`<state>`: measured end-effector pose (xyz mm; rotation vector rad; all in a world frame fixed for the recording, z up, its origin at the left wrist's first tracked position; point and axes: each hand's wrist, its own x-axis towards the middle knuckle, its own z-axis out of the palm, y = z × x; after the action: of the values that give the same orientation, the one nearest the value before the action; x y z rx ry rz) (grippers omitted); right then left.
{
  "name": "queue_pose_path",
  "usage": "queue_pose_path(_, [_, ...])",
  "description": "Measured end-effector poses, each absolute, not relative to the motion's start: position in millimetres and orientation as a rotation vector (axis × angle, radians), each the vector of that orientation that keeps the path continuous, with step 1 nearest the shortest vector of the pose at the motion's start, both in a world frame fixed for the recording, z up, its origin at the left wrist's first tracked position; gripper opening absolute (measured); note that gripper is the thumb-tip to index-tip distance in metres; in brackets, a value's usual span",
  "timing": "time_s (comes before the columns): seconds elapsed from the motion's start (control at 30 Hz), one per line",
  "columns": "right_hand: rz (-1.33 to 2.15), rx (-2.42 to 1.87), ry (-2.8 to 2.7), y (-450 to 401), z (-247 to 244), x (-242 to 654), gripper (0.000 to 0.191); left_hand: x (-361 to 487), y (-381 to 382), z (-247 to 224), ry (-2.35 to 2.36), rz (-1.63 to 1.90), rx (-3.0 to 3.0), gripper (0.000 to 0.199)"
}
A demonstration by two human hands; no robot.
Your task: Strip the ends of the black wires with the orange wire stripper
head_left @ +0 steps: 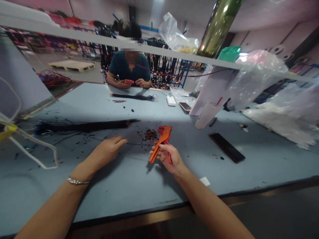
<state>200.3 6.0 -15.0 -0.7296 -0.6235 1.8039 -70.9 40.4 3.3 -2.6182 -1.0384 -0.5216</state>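
Wire strippers [163,136] with orange and red handles stand tilted in my right hand [172,158], jaws pointing up and away from me. A thin black wire [139,144] runs from under my left hand [109,150] across to my right thumb beside the orange handle. My left fingers are bent together around the wire. Behind the tool's left side lies a small heap of cut wire bits [151,134]. A long bundle of black wires [87,126] stretches across the table beyond my left hand, with a few strands loose below it.
A black phone [228,147] lies to the right, near a leaning plastic cup [206,114]. Across the table a co-worker [130,68] holds a red tool behind another wire bundle [134,97]. A white wire frame [37,156] stands at left; plastic bags [281,113] lie at right.
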Motion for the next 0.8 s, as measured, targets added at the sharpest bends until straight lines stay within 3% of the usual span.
queue_pose_path(0.33, [1.788,-0.711,-0.786,-2,-11,193,0.028,-55,33,-1,-1.206,-0.501,-2.755,0.029])
queue_pose_path(0.8, [1.85,-0.701,-0.878,-11,-11,181,0.031,-12,12,0,-0.974,-0.861,-2.905,0.019])
